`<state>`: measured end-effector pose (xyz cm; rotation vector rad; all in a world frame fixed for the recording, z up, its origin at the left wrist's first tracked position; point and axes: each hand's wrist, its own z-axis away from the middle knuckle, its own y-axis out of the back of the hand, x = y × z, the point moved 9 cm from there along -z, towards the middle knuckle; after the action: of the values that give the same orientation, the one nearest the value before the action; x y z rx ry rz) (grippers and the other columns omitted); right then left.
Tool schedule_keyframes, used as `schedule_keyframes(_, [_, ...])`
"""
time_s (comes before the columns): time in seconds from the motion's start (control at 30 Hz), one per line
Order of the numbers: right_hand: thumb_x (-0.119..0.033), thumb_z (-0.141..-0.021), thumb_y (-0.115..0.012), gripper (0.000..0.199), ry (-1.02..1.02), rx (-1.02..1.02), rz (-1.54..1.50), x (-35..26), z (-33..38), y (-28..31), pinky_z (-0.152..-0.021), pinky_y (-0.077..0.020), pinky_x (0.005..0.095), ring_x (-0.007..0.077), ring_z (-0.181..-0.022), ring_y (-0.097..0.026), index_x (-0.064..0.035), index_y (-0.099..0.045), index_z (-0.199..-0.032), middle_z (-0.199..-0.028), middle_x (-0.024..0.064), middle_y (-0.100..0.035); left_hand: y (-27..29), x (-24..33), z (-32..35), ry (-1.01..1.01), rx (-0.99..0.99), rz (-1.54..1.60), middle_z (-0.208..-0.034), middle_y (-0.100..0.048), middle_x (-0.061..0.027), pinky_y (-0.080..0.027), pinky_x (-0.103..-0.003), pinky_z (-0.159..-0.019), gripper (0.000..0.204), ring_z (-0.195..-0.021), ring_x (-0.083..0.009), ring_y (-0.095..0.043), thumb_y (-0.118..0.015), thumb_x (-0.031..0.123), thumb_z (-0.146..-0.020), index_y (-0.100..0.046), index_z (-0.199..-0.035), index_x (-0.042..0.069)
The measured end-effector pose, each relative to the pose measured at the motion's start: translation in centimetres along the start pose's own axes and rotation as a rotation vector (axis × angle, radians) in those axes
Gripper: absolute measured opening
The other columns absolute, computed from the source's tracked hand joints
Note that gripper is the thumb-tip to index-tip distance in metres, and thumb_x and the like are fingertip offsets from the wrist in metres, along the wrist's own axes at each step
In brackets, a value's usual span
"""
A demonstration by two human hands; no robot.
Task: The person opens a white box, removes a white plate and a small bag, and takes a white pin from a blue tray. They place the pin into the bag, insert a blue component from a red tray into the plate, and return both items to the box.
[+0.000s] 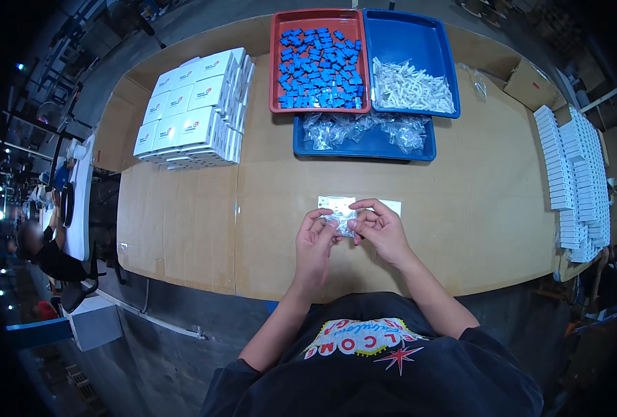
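Nearest the lens: dark printed shirt (378,361), forearms rising from the lower edge to mid-counter.

Counter (461,229): brown board surface, large, bare in front of the person.

Far left: stack of white boxes (193,111), closed, packed in rows.
Far right: long rows of flat white pieces (579,181) along the counter edge; kind not clear at this size.
Back centre: red tray (277,69) full of small blue blocks (320,68). Just beside it on the right, a blue tray (412,42) with a heap of white parts (411,89). In front of both, a second blue tray (364,147) holding clear bags (364,128).

Flat white card (336,203) on the counter, partly hidden behind the fingers.

Left hand (315,240) and right hand (381,229): close together, fingertips pinched on one small clear bag (341,222), held between them just above the card. Both closed on the bag; contents too small to tell.

Judgement on handling: thin film, slippery and crinkly. Best gripped at opposite edges with thumb and forefinger, kept low over the counter so anything that slips out lands on the card. Pull evenly; a jerk could scatter small contents.
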<state>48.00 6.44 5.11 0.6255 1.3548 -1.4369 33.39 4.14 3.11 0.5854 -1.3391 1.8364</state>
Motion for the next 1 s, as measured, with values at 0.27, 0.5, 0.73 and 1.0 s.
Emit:
schedule_keyframes(0.27, [0.000,-0.099,-0.069,0.025,0.052,0.022,0.053,-0.1,0.5,-0.2,-0.067,-0.0521,0.0221,0.0073,-0.074,-0.064,0.0019,-0.069,-0.123,-0.087,0.0027,-0.067,-0.6,2.1,0.6,-0.152,-0.027,-0.314,-0.105,-0.067,-0.0047,-0.049,-0.022,-0.076,0.037,-0.086,-0.0059,-0.061,-0.064,0.006,-0.103,-0.056,-0.138,-0.001])
schedule_keyframes(0.5, [-0.001,-0.097,-0.071,0.033,0.111,-0.014,0.303,-1.1,0.8,0.1,-0.066,-0.0463,0.0169,0.0011,-0.075,-0.057,-0.0047,-0.069,-0.130,-0.087,-0.0018,-0.064,0.9,-0.3,-0.1,0.099,-0.075,-0.181,-0.106,-0.071,-0.0039,-0.051,-0.021,-0.080,0.029,-0.094,-0.0055,-0.063,-0.067,0.000,-0.099,-0.064,-0.127,-0.001])
schedule_keyframes(0.73, [-0.001,-0.098,-0.069,0.029,0.038,-0.023,0.257,0.2,0.6,0.5,-0.065,-0.0447,0.0155,0.0003,-0.075,-0.056,-0.0026,-0.068,-0.127,-0.087,-0.0029,-0.062,1.5,-0.1,-0.2,0.009,-0.071,-0.237,-0.098,-0.072,-0.0033,-0.052,-0.022,-0.078,0.016,-0.087,-0.0070,-0.065,-0.070,0.003,-0.099,-0.068,-0.114,-0.002])
schedule_keyframes(1.0, [0.002,-0.098,-0.066,0.022,0.103,0.025,0.149,-0.3,0.4,0.4,-0.071,-0.0568,0.0237,0.0085,-0.082,-0.067,0.0022,-0.065,-0.120,-0.094,0.0037,-0.066,0.8,-0.5,-0.4,0.077,-0.175,-0.295,-0.096,-0.071,-0.0025,-0.052,-0.022,-0.078,0.012,-0.085,-0.0064,-0.064,-0.070,0.006,-0.100,-0.068,-0.110,0.000])
